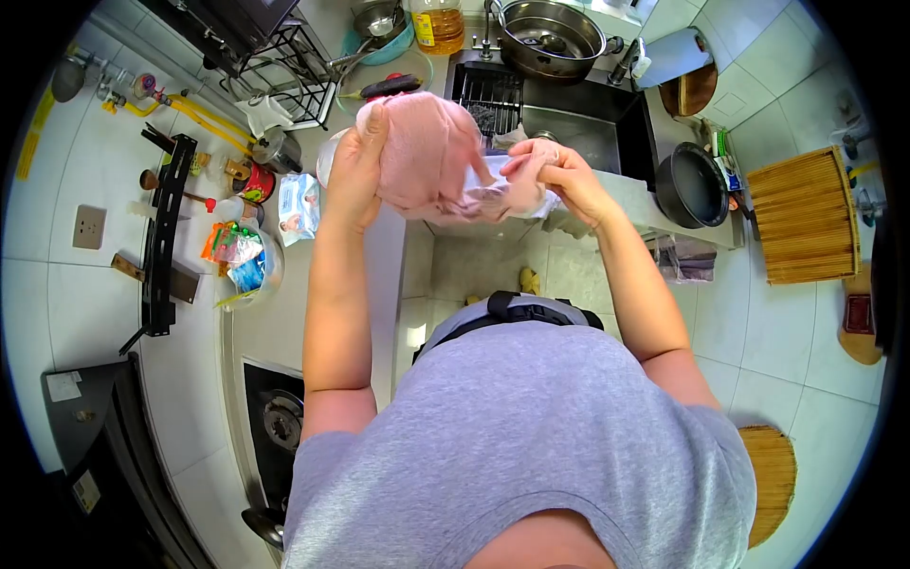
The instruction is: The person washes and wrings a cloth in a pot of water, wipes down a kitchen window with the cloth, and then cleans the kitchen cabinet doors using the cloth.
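Note:
In front of my chest, over the counter's edge, a pink cloth (425, 152) hangs between both hands. My left hand (358, 175) grips its left side, thumb up along the edge. A whitish rounded rim (329, 159) shows just beyond that hand; what it belongs to is mostly hidden. The fingers of my right hand (559, 177) are bent and pinch the cloth's right end. Beneath this end lies a pale, whitish-lavender part (488, 180), and whether it is the same cloth I cannot tell. Behind the cloth, a dark eggplant-like vegetable (393, 85) rests in a clear bowl (423, 68).
A steel pot (553, 40) stands over the back of the sink (637, 123), beside a drying rack (486, 95). At right is a dark basin (692, 185). Wipes (299, 207), a bag of packets (248, 261) and a stove (275, 417) are at left; an oil jug (438, 27) stands behind.

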Tool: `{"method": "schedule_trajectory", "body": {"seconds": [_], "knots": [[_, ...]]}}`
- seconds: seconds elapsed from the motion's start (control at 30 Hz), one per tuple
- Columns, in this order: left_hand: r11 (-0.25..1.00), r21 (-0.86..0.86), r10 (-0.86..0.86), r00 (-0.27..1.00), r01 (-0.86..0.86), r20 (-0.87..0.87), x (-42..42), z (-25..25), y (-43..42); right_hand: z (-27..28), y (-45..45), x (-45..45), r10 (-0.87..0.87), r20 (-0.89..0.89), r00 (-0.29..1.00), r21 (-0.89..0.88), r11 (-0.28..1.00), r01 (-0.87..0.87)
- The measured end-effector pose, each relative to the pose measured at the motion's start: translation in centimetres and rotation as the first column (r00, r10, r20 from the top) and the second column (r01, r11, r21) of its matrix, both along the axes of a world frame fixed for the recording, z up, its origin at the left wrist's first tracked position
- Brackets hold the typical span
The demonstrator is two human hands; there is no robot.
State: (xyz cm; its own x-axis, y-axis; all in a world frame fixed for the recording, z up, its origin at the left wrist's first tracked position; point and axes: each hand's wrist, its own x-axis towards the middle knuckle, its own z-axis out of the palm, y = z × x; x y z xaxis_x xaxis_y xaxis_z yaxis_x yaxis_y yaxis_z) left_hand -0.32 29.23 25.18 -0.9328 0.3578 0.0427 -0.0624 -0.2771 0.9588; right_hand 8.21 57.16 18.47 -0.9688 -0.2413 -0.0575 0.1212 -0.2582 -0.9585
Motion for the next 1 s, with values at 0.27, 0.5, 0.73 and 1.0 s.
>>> {"method": "schedule_trajectory", "body": {"seconds": [0.27,0.5,0.73,1.0], "knots": [[0.887,-0.099,-0.457,0.888,0.451,-0.05,-0.7,0.7,3.3,1.6,-4.2,-1.4,0.004,-0.159,0.987,0.668,0.737,0.104],[0.911,-0.223,-0.38,0.917,0.347,-0.124,-1.3,4.0,-1.1,2.5,-0.9,0.1,0.139,-0.037,0.99,0.255,0.959,-0.125],[0.715,0.58,-0.471,0.882,0.391,-0.015,-4.6,7.2,-1.3,4.8,-1.6,-1.9,0.065,-0.255,0.965,-0.329,0.932,-0.15],[0.652,0.697,-0.695,0.602,0.299,0.393,-1.0,-14.0,-1.2,-2.4,-4.6,1.4,0.137,0.329,0.934,-0.364,0.931,-0.008]]}}
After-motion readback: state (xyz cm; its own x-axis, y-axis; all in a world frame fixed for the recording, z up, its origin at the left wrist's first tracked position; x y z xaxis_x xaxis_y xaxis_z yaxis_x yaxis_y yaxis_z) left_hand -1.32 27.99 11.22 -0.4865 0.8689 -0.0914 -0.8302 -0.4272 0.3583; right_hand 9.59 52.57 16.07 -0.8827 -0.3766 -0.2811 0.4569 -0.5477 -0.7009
